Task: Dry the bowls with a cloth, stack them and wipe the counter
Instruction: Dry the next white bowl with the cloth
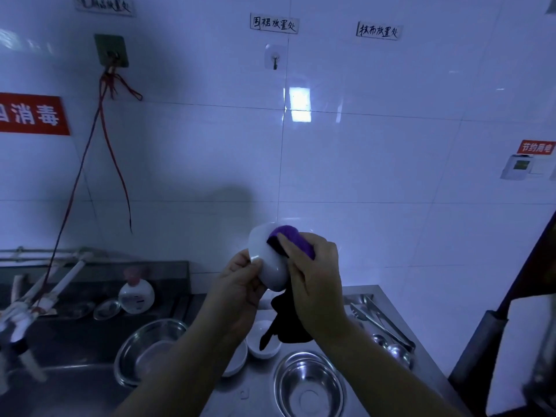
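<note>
At the near edge of the stainless-steel counter [376, 383], at about 5 o'clock, a round polished steel bowl [310, 386] sits empty, and a wider shallow steel basin [144, 350] lies at 7 o'clock beside the sink. Between them, just behind the forearms, two small white ceramic dishes [264, 346] rest side by side, the dark tail of the cloth dangling over the right-hand one. Farther back at 3 o'clock, metal tongs and ladles [382, 326] lie along the counter's right side. Raised above all this, at centre, the left hand [240, 284] grips a small white round ceramic bowl [269, 260] by its rim and base, tilted on its side with the opening turned away to the upper right. The right hand [316, 266] is closed around a purple-and-black cleaning cloth [290, 239], pressing its bunched purple end into the bowl. At 9 o'clock, behind the sink, stands a round white soap bottle with a pink cap [137, 293]. Beyond is the white tiled wall [376, 145], with a clear adhesive hook [274, 58] at 12 o'clock.
</note>
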`<state>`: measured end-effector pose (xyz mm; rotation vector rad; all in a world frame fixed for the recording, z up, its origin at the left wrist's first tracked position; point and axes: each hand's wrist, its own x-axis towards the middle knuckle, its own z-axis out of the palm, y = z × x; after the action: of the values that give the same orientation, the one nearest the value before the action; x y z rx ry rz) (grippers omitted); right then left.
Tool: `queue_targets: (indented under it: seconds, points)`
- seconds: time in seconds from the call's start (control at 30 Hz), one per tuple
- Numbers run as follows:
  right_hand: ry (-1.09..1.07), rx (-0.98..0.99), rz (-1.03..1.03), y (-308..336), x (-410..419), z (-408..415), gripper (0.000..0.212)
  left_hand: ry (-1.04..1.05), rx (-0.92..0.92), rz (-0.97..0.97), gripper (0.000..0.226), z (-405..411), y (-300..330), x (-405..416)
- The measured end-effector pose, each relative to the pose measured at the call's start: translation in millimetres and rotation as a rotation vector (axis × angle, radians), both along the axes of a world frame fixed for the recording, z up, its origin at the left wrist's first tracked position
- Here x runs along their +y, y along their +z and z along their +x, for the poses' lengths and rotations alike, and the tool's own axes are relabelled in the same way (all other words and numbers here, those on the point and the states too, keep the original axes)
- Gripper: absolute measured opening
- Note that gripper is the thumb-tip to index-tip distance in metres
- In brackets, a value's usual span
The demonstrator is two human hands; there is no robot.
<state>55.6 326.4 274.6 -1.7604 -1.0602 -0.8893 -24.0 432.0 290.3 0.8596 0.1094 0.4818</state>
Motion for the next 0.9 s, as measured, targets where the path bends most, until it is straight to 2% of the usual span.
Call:
queue_targets:
  seconds: [0.07,0.13,0.27,0.33,0.37,0.43,0.5,0.67,0.77,0.83,0.9]
  points:
    - [-0.019,-0.111,-0.003,-7.0,-2.9,-0.3,0.034,-0.006,0.007,-0.052,0.022,0.3,2.4,-1.1]
    - [-0.049,-0.209,-0.011,-15.2,-5.0,-0.8,0.043,-0.014,0.024,-0.136,0.020,0.1,4.3,-2.7]
    - [-0.096,-0.394,-0.133,-36.9,-10.4,-0.9,0.043,-0.034,0.072,-0.291,0.017,0.6,8.4,-4.0]
    - [-0.074,-0.362,-0.101,-43.7,-13.3,1.4,0.054,-0.040,0.065,-0.371,0.025,0.0,10.7,-3.2]
    - [-0.053,-0.329,-0.054,-45.0,-14.2,2.0,0.053,-0.040,0.049,-0.415,0.027,-0.6,12.0,-2.5]
    - [0.001,-0.240,0.056,-42.8,-14.6,1.5,0.034,-0.044,0.021,-0.486,0.024,-2.0,14.4,-3.2]
    - [0.013,-0.155,0.103,-38.7,-12.2,-1.3,0.028,-0.050,0.024,-0.511,0.024,-2.1,13.6,-6.6]
    - [-0.156,-0.277,0.029,-28.6,-2.8,-7.6,0.031,-0.118,0.016,-0.557,0.028,-3.2,7.0,-13.3]
    - [-0.104,-0.277,0.026,-32.2,-7.6,-4.1,0.041,-0.107,0.007,-0.547,0.027,-4.2,5.4,-13.2]
    - [-0.015,-0.128,0.102,-34.4,-10.9,-2.1,0.038,-0.089,0.010,-0.538,0.026,-4.7,2.0,-13.1]
    - [0.110,0.160,0.234,-31.2,-11.8,-0.7,0.036,-0.082,0.014,-0.534,0.024,-4.8,-4.3,-12.2]
